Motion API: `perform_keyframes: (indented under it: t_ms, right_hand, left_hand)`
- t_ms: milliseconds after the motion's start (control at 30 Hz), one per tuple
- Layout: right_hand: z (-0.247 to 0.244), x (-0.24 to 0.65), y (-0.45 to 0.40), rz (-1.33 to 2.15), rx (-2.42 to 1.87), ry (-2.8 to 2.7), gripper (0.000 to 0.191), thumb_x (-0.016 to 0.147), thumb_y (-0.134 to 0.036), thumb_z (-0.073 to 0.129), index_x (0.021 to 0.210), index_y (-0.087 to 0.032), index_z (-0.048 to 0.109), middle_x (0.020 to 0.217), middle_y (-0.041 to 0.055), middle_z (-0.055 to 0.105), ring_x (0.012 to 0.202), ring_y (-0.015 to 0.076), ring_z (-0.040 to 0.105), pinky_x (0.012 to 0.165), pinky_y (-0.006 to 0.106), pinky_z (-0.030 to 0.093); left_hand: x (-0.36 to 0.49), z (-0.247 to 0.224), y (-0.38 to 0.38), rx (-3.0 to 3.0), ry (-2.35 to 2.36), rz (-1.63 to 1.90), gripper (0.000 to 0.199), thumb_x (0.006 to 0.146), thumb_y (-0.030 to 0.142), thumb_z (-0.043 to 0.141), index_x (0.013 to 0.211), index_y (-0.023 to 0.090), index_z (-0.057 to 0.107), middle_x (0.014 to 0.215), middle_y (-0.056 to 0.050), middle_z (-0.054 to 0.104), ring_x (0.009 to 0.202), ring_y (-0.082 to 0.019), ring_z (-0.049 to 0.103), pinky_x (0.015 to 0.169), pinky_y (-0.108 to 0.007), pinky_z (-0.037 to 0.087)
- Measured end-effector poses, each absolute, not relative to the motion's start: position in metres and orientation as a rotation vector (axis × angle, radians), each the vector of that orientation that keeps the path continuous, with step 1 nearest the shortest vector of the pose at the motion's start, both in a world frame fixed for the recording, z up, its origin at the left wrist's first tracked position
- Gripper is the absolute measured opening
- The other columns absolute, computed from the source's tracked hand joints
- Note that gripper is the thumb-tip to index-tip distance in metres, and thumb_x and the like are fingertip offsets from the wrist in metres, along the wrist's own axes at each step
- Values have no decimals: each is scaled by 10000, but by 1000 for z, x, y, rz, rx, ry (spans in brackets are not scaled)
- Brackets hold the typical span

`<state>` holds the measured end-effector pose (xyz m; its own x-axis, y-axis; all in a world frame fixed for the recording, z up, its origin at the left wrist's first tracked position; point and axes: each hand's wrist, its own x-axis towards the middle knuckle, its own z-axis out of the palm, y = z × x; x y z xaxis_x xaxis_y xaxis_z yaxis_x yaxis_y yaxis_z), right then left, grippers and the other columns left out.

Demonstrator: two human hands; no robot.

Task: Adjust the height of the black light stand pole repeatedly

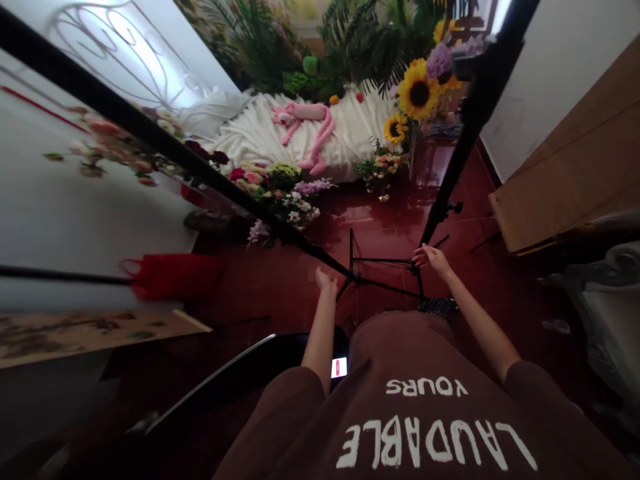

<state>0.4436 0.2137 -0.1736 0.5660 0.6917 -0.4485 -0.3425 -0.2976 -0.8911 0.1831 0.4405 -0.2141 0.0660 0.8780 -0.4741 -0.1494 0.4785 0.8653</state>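
My left hand (327, 280) is held low on the left, beside the black pole of a light stand (280, 230). Its fingers look loosely apart, and I see nothing in them. Across from it, my right hand (432, 259) is by the lower end of a second black stand (441, 190). The fingers of that hand point left and are somewhat spread, with no thing visible in them. Black stand legs (383, 260) spread over the floor between the two hands. Whether either hand touches a pole, I cannot tell.
A white-draped platform (350, 147) holds a pink plush toy (305, 113). Around it are mixed flowers (287, 193) and sunflowers (417, 92). A red bag (173, 275) is at left. Brown cardboard (565, 153) and an ornate grey chair (610, 300) stand right, on a red floor (280, 287).
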Motion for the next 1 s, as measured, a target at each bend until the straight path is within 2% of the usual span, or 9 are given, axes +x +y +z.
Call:
perform_keyframes:
  t_ms: [100,200,333,433,533,667,767,867,1000]
  right_hand:
    - [-172,403,265,1218,-1550,-361,404,983,-503,534,807,-159,654,687,68,738,518,119,647,498,206,501]
    - [-167,350,324,1384,-1489,-452,394,1029,-412,458,806,-160,662,636,39,713,478,99,599,485,192,473]
    - [-159,283,397,1671,-1338,-507,540,1052,-547,314,823,-175,631,479,-20,572,365,89,469,382,175,346]
    - [-148,254,430,1804,-1075,-264,549,1033,-618,301,700,-213,466,409,-87,377,315,70,298,335,163,245]
    - [-136,243,441,1802,-650,6,510,1068,-488,318,636,-230,241,435,-105,267,348,49,232,341,125,218]
    - [-129,241,444,1778,-413,173,467,1078,-349,306,655,-245,138,457,-103,218,381,55,214,344,105,223]
    - [-134,236,451,1737,-586,59,440,1026,-284,383,652,-252,154,467,-106,179,409,73,172,348,124,215]
    - [-145,235,455,1578,-962,-194,398,882,-212,536,643,-249,220,481,-110,184,440,81,153,376,162,193]
    - [-155,255,448,1163,-1457,-696,303,684,-162,658,664,-230,364,553,-89,331,544,90,332,507,184,315]
  left_hand:
    - [158,-196,483,749,1255,1042,409,1018,444,268,1115,263,622,1336,-35,616,1292,-140,559,1153,-385,370]
    - [154,-180,507,842,1074,1107,440,1017,501,295,1118,262,651,1332,-40,643,1314,-160,564,1120,-360,424]
    - [159,-177,512,946,982,1125,457,1015,534,325,1158,271,670,1295,-39,685,1330,-155,567,1139,-341,422]
    - [160,-182,510,1000,951,1144,525,997,598,342,1213,250,670,1315,-63,685,1357,-148,552,1181,-333,379]
    - [158,-185,512,959,955,1158,545,1001,597,332,1247,242,665,1361,-68,666,1376,-161,542,1201,-353,363]
    - [151,-183,519,895,936,1130,523,1023,549,305,1256,254,668,1384,-60,655,1374,-195,553,1191,-396,388]
    - [147,-179,521,875,927,1091,538,1027,559,288,1280,264,660,1372,-63,666,1372,-198,556,1182,-410,399]
    - [146,-174,519,865,930,1085,531,1033,549,296,1327,264,634,1333,-53,692,1385,-188,543,1189,-400,389]
    - [150,-171,514,841,935,1100,529,1029,552,327,1338,246,630,1306,-59,705,1410,-207,516,1182,-385,398]
